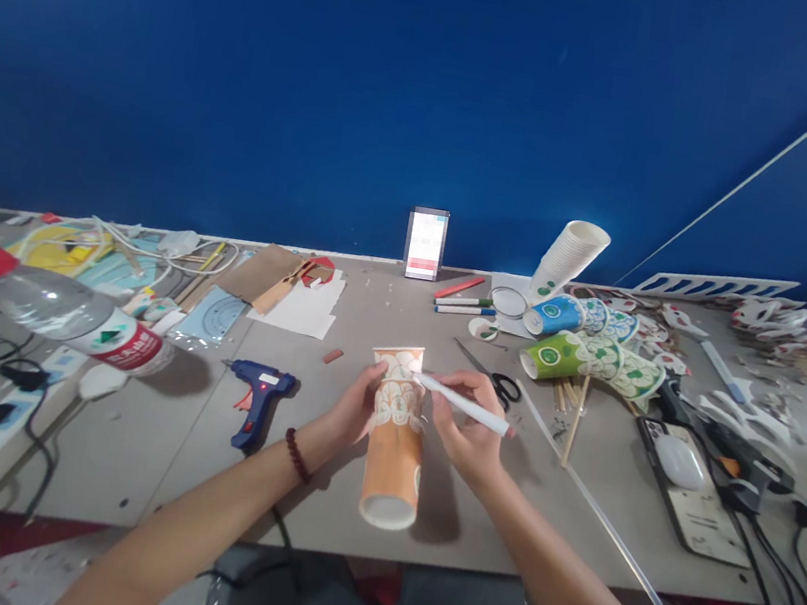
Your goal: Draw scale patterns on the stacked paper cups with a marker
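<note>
- While the left hand (pixel 356 404) curls against the left side of the orange paper-cup tube with pale leafy patterning (pixel 396 453), the right hand (pixel 470 424) grips the slim white marker with a reddish end (pixel 468 406).
- That tube is over the grey tabletop (pixel 176 481), between the two hands, its round, pale-rimmed open end facing the person.
- Its near part is mostly plain orange, with a whitish mark at the right edge; farther along, pale curling shapes cover the orange, and the far end finishes in a light rim.
- Both grips are closed: left fingers and thumb bent onto the tube, right fingers wrapped about the marker's barrel.
- The marker's left end reaches the tube's patterned part; glare there makes it hard to say whether it touches.
- A dark-blue plastic glue gun (pixel 258 402) lies left of the tube.
- Black-handled metal scissors (pixel 504 386) lie just beside the right hand, with a green-and-white paper-cup tube (pixel 592 361) farther right.
</note>
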